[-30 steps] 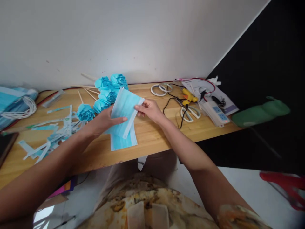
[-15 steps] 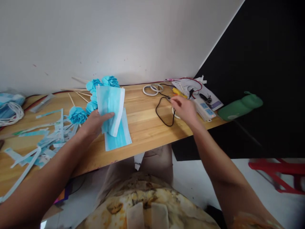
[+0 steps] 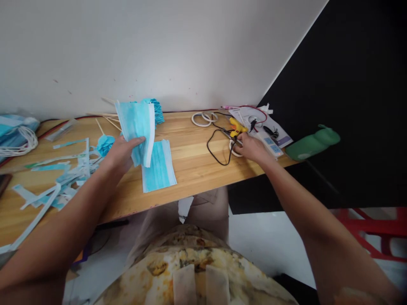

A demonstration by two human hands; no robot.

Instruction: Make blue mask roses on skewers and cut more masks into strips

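My left hand (image 3: pixel 122 153) holds a light blue face mask (image 3: pixel 136 127) upright above the wooden table (image 3: pixel 190 156), thumb across its front. A second blue mask (image 3: pixel 159 165) lies flat on the table just below it. My right hand (image 3: pixel 251 147) reaches to the right and closes on the white-handled scissors (image 3: pixel 234 149), which lie beside a yellow glue gun (image 3: pixel 237 126) and its black cable (image 3: pixel 218 148). Blue flowers made of mask fabric (image 3: pixel 105 144) on wooden sticks lie behind the held mask, partly hidden.
Cut strips of mask and ear loops (image 3: pixel 54 178) litter the table's left. Rolls of tape (image 3: pixel 202 119), a white power strip (image 3: pixel 270 144) and papers sit at the back right. A green bottle (image 3: pixel 313 142) lies off the table's right end. A red stool (image 3: pixel 378 231) stands lower right.
My right hand let go of the mask, moved right across the table and closed on the scissors. My left hand lifted the mask and kept hold of it.
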